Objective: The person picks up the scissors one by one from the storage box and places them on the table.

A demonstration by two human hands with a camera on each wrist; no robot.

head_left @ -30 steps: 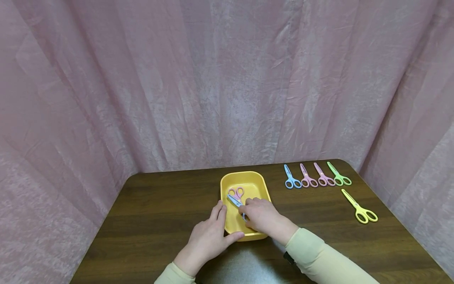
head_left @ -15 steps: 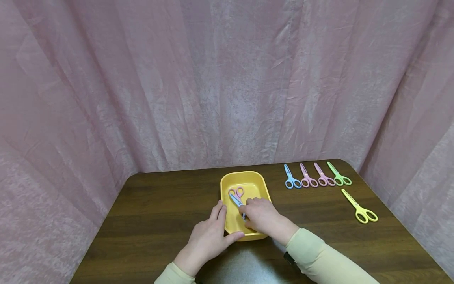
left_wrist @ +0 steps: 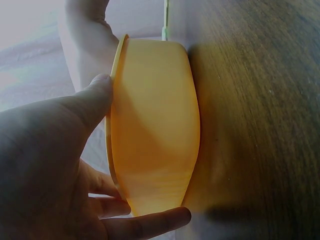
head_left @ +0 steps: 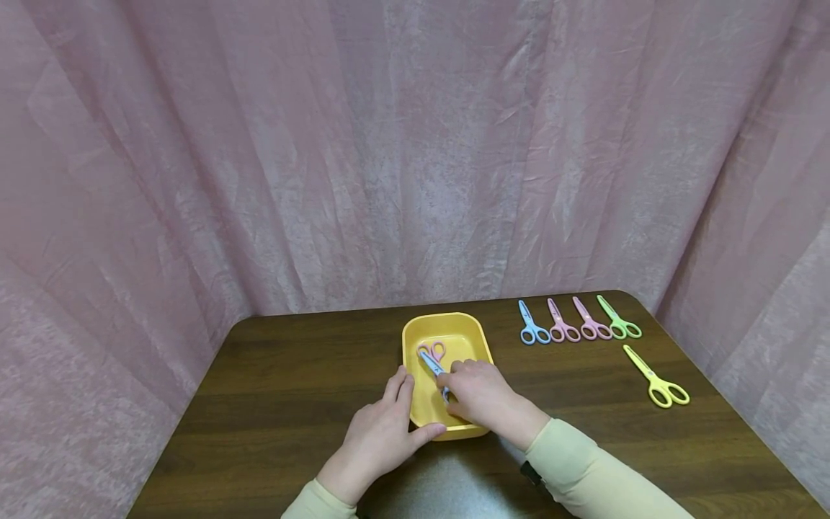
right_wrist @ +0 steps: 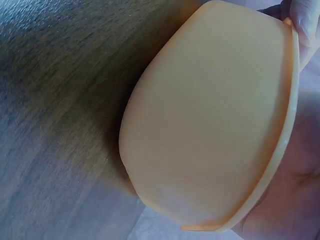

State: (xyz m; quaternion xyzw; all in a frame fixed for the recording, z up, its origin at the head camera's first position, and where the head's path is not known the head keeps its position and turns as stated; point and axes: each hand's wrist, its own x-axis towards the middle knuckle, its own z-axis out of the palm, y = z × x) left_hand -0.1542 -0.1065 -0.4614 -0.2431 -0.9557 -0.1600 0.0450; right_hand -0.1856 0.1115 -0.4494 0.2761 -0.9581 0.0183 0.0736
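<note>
In the head view a yellow tray stands mid-table. My left hand holds its near left corner, thumb on the front rim and fingers along the left side. The left wrist view shows the left hand's thumb against the rim. Over the tray's right side reaches my right hand, fingers curled round the handle end of blue scissors. These slant inside the tray, blades towards the back left, handles partly hidden. Their tip overlaps pink scissors, whose handle loops point to the back.
Right of the tray, a row at the back edge holds blue scissors, two pink scissors and green scissors. Yellow scissors lie nearer at the right. A pink curtain hangs behind the wooden table.
The blue scissors' tip has shifted slightly right and towards the back, over the pink scissors' handles. Both hands have stayed almost where they were.
</note>
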